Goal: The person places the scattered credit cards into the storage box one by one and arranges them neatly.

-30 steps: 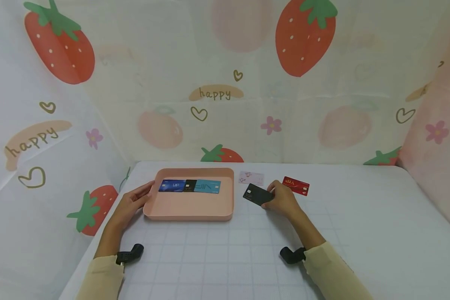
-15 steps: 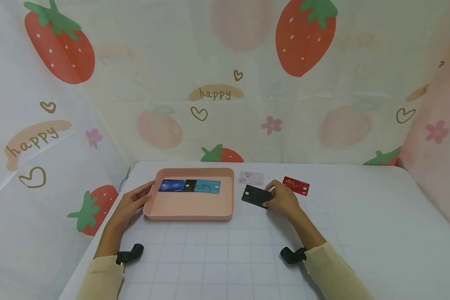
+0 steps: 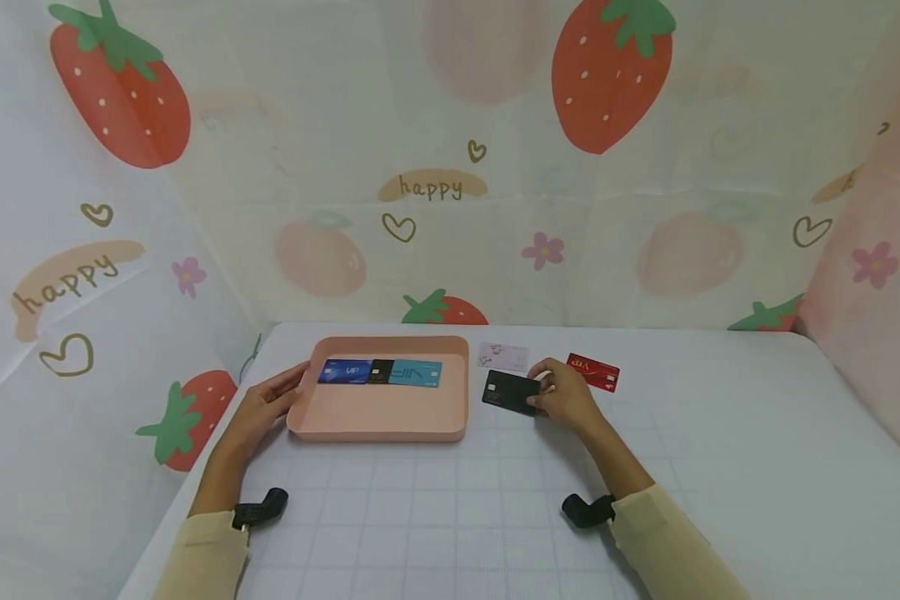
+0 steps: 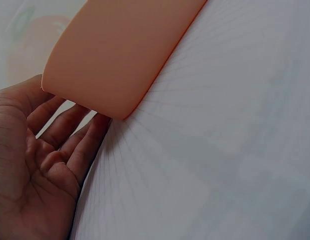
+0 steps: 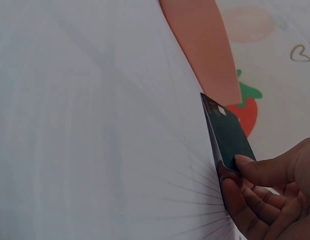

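Observation:
My right hand [image 3: 566, 396] pinches a black card [image 3: 508, 392] at its right end, over the table just right of the tray. In the right wrist view the thumb lies on the face of the card [image 5: 227, 132] and the fingers are behind it; its chip shows at the far end. My left hand [image 3: 258, 412] rests against the left side of a pink tray [image 3: 390, 421], fingers fairly straight at the rim. In the left wrist view, the tray wall [image 4: 119, 55] hides those fingertips. Inside the tray lie a dark blue card [image 3: 343, 372], a black card [image 3: 378, 372] and a light blue card [image 3: 416, 373] in a row.
A pale pink patterned card [image 3: 503, 356] lies behind the held card. To its right is a red card [image 3: 598, 375], partly behind my right hand. The white table [image 3: 457, 517] has a faint grid, and a strawberry-print cloth [image 3: 607, 183] stands behind and at the sides.
My right hand and its black card shift slightly; the card turns a little flatter and its left end moves slightly toward the tray. My left hand and the tray stay put.

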Demonstrator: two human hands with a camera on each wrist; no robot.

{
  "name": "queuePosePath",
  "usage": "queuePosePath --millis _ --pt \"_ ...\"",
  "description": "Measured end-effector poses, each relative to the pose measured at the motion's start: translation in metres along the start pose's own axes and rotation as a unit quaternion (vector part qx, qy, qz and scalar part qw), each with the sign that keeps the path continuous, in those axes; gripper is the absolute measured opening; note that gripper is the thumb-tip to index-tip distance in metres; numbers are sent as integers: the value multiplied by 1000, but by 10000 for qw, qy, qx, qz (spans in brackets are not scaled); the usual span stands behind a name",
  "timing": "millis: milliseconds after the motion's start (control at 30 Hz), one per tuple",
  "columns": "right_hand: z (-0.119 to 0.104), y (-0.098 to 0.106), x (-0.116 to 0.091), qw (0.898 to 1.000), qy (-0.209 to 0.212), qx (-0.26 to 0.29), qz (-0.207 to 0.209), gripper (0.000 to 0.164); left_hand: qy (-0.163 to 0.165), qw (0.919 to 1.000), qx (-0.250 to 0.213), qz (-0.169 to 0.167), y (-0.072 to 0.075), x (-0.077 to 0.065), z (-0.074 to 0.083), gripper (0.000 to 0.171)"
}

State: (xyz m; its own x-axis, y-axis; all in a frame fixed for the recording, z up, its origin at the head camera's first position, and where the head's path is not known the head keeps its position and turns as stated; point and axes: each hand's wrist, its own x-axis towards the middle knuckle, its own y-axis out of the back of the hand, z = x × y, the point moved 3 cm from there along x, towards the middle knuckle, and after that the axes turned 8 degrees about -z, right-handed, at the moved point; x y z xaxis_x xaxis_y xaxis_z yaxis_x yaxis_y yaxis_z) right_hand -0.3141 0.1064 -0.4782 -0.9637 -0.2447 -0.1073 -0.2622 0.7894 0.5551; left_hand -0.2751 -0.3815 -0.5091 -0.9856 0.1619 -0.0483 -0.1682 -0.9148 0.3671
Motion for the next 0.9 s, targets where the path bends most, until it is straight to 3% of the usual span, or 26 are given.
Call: queuePosePath --millis 300,900 --pt "3 -2 2 9983 -10 576 -103 33 63 10000 70 19 0 0 1 59" --pt "-2 0 1 9947 100 976 -310 35 -55 10000 3 0 0 -1 2 56"
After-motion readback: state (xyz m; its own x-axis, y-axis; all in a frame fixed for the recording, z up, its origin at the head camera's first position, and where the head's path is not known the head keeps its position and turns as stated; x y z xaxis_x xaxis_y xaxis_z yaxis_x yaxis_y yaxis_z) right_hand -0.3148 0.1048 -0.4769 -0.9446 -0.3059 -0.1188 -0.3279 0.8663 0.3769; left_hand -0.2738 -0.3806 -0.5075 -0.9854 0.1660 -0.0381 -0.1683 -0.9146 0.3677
